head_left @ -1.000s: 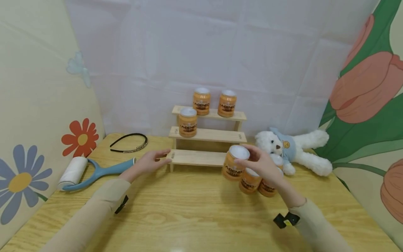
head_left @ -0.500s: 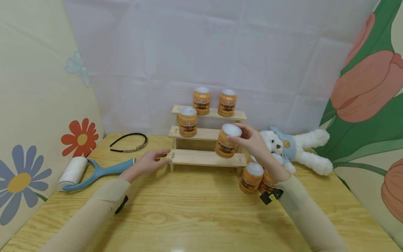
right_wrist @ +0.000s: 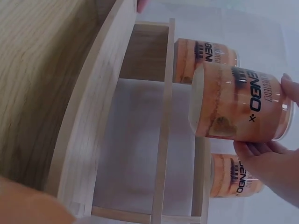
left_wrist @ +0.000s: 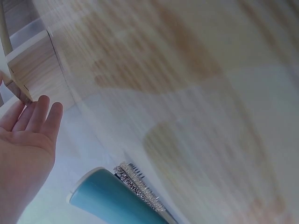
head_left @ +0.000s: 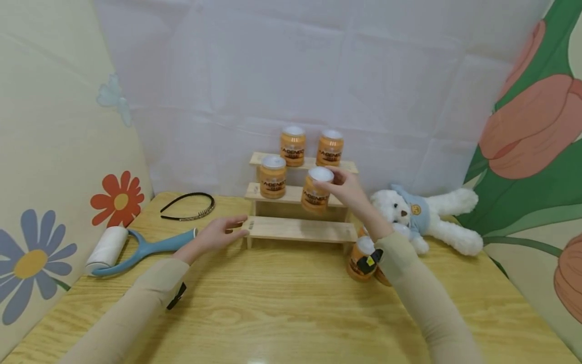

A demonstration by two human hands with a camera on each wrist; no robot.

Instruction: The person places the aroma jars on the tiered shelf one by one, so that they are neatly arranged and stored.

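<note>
My right hand point(head_left: 347, 189) grips an orange can point(head_left: 316, 192) with a pale lid around its upper part. In the head view the can overlaps the front of the middle step of a three-step wooden rack point(head_left: 295, 229); the right wrist view shows the held can point(right_wrist: 243, 102) tilted close by the shelf boards. A matching can point(head_left: 273, 178) stands at the left of the middle step. Two more cans, one at left point(head_left: 293, 146) and one at right point(head_left: 330, 147), are on the top step. My left hand point(head_left: 217, 236) touches the bottom step's left end, fingers fairly straight.
Several more orange cans point(head_left: 359, 268) stand on the table right of the rack, partly behind my right forearm. A white plush bear point(head_left: 418, 212) lies behind them. At left are a black headband point(head_left: 187, 206) and a blue-handled lint roller point(head_left: 141, 248).
My right hand has lifted the can from near the group on the right, moving it up and left to the middle step. The left hand has stayed at the rack's end.
</note>
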